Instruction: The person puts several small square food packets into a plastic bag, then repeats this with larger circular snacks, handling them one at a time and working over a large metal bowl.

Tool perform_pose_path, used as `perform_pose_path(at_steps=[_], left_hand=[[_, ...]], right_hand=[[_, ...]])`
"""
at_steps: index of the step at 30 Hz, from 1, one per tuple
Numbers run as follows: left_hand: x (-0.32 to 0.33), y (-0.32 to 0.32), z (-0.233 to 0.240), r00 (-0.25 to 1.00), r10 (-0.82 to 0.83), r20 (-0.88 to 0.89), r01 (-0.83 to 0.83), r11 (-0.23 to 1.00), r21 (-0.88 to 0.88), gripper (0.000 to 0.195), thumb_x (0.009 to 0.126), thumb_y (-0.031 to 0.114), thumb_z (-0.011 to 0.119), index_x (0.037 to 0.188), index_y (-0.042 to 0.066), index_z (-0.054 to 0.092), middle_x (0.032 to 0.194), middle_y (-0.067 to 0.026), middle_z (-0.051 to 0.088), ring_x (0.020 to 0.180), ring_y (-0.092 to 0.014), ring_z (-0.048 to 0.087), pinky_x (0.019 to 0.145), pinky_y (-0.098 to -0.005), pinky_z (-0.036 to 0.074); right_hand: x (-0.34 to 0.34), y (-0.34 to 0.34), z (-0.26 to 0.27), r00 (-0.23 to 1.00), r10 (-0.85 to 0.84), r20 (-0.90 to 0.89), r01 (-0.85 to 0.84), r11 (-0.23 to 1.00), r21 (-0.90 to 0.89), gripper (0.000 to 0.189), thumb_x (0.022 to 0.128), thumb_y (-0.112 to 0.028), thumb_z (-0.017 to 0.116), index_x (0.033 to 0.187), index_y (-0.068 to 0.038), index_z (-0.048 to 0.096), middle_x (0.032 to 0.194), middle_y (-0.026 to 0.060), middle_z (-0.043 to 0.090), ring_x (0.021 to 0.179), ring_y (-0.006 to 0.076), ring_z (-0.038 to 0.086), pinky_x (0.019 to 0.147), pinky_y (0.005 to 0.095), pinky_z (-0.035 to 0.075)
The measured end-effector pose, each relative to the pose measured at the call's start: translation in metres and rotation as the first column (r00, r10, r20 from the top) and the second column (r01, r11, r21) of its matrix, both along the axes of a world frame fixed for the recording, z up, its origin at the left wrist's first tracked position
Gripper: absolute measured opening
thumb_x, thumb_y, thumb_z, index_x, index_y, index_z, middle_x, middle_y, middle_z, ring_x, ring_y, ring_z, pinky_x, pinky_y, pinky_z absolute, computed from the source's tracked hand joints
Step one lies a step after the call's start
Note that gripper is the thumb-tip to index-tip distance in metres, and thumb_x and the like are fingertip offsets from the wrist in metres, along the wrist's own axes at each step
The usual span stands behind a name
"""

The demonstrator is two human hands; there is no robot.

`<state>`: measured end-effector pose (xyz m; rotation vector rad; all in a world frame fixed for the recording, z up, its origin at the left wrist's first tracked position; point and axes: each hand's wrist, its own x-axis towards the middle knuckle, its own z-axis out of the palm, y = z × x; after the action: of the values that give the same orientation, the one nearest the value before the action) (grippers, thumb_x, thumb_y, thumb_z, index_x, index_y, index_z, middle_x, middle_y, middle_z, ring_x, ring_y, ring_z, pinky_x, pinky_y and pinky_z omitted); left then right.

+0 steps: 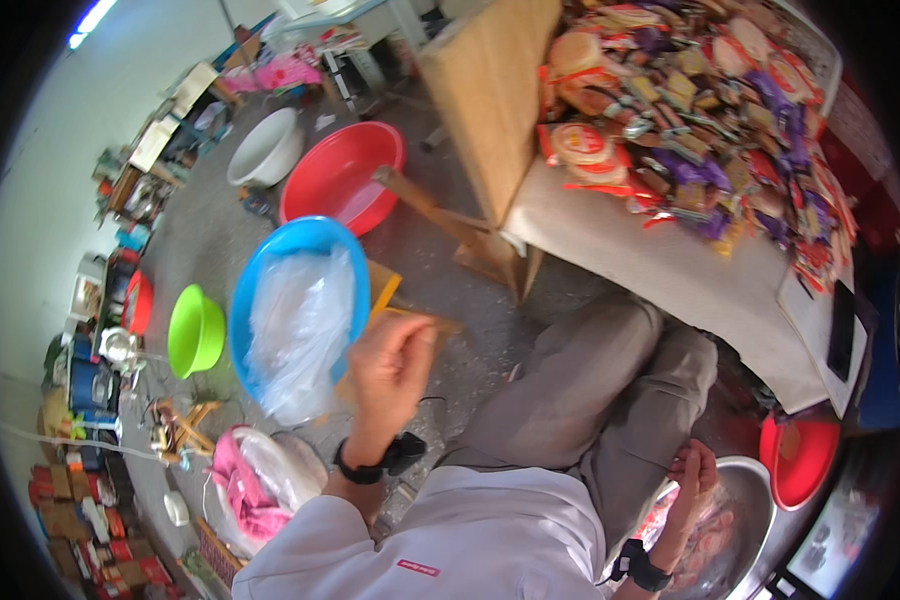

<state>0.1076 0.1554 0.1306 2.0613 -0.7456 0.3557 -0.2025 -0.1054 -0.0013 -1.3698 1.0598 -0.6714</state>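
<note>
My left hand (396, 360) is raised with its fingers curled in, and nothing shows in it. It is close to the right rim of a blue plastic basin (240, 337), which holds clear plastic bags (300, 322). Beside my right knee, my right hand (694, 466) hangs over the edge of a metal basin (761, 487). Its fingers are bent and a little apart, with no item visible in them. Wrapped round crackers (709, 536) lie in that basin, partly hidden by my right forearm. Both wrists wear dark bands.
A heap of wrapped snacks (682, 127) covers much of a pale tabletop (645, 247), with a wooden board (487, 97) at its side. A phone (841, 330) lies at the table's near corner. Red (345, 172), white (266, 150) and green (195, 330) basins stand on the floor.
</note>
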Motion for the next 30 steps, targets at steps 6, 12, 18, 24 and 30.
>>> perform_pose_path(at_steps=[6, 12, 18, 24, 30], left_hand=[[0.062, 0.133, 0.043, 0.954, 0.300, 0.014, -0.296, 0.931, 0.215, 0.014, 0.080, 0.003, 0.066, 0.094, 0.000, 0.066, 0.075, -0.0099, 0.061, 0.064, -0.016, 0.056, 0.059, -0.0263, 0.044], [0.147, 0.219, -0.019, 0.916, 0.299, -0.267, -0.075, 0.782, 0.618, 0.047, 0.071, 0.033, 0.076, 0.098, -0.003, 0.065, 0.084, -0.0136, 0.065, 0.076, -0.026, 0.061, 0.068, -0.0349, 0.048], [0.189, 0.206, -0.064, 0.832, 0.262, -0.489, 0.160, 0.731, 0.664, 0.058, 0.067, 0.038, 0.078, 0.105, -0.003, 0.063, 0.092, -0.0182, 0.064, 0.086, -0.028, 0.061, 0.073, -0.0358, 0.048], [0.201, 0.189, -0.079, 0.891, 0.168, -0.421, 0.266, 0.558, 0.786, 0.032, 0.068, 0.027, 0.074, 0.079, -0.002, 0.069, 0.070, -0.0157, 0.064, 0.070, -0.025, 0.063, 0.064, -0.0348, 0.049], [0.203, 0.214, -0.068, 0.820, 0.248, -0.515, 0.148, 0.778, 0.610, 0.016, 0.072, 0.013, 0.067, 0.069, -0.003, 0.066, 0.059, -0.0092, 0.061, 0.050, -0.017, 0.058, 0.047, -0.0303, 0.044]], right_hand=[[0.008, -0.002, -0.006, 0.994, 0.047, -0.097, -0.052, 0.998, -0.047, 0.024, 0.094, -0.024, 0.056, 0.104, -0.003, 0.062, 0.074, -0.0048, 0.053, 0.061, 0.0020, 0.046, 0.051, 0.0170, 0.037], [0.010, -0.008, -0.021, 0.993, 0.055, -0.103, -0.063, 0.995, -0.074, 0.028, 0.093, -0.028, 0.055, 0.101, -0.002, 0.062, 0.069, -0.0053, 0.049, 0.056, 0.0016, 0.042, 0.048, 0.0170, 0.033], [0.010, -0.004, -0.016, 0.991, 0.028, -0.134, -0.040, 0.996, -0.084, 0.027, 0.093, -0.028, 0.055, 0.101, -0.003, 0.062, 0.069, -0.0059, 0.048, 0.058, 0.0015, 0.040, 0.050, 0.0171, 0.032], [0.012, 0.000, -0.011, 0.988, 0.028, -0.153, -0.043, 0.994, -0.098, 0.027, 0.093, -0.028, 0.055, 0.103, -0.004, 0.062, 0.070, -0.0065, 0.047, 0.060, 0.0011, 0.039, 0.051, 0.0173, 0.031], [0.014, 0.003, -0.011, 0.989, 0.007, -0.145, -0.024, 0.993, -0.114, 0.026, 0.093, -0.026, 0.055, 0.103, -0.004, 0.062, 0.070, -0.0064, 0.048, 0.059, 0.0008, 0.039, 0.050, 0.0170, 0.031]])
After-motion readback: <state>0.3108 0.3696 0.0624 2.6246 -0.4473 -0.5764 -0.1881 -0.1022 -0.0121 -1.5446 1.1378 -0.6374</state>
